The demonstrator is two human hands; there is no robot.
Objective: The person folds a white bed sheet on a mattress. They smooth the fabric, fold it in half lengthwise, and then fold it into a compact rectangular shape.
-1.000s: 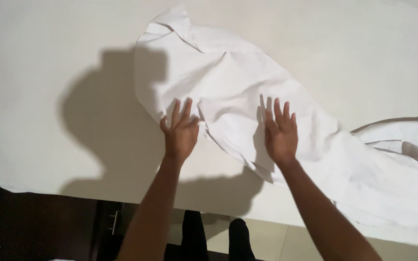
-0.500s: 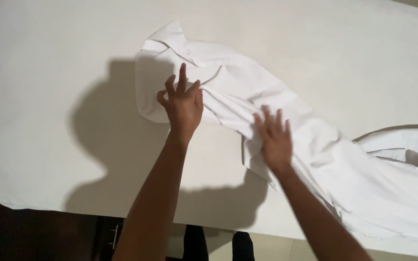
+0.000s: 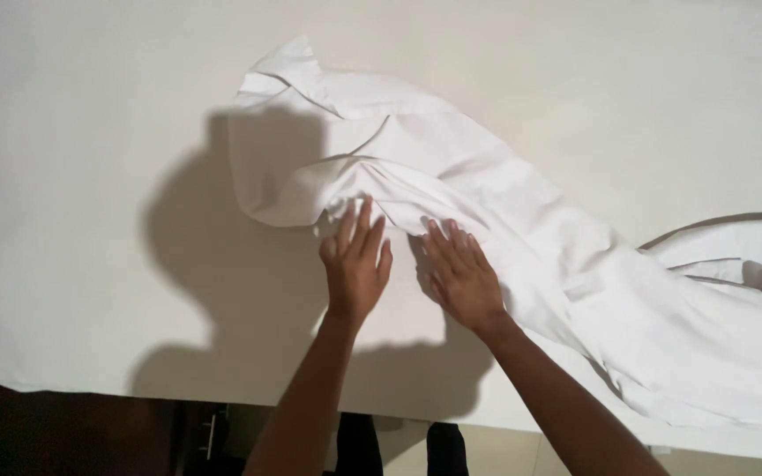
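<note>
While your left hand (image 3: pixel 356 262) and right hand (image 3: pixel 460 275) lie flat, fingers spread and gripping nothing, on the near edge of the rumpled white cloth (image 3: pixel 451 189), press evenly and smooth outward from the creases. Beyond, the white table (image 3: pixel 90 132) stretches pale; dark floor shows under its near edge.

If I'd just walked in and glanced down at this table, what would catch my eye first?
Most likely the big crumpled white cloth, sprawling from the table's upper middle down to its right edge. Next, the two bare hands side by side at its near edge: the left hand and right hand, palms down and fingers spread. Their dark shadow falls across the pale tabletop to the left.
</note>
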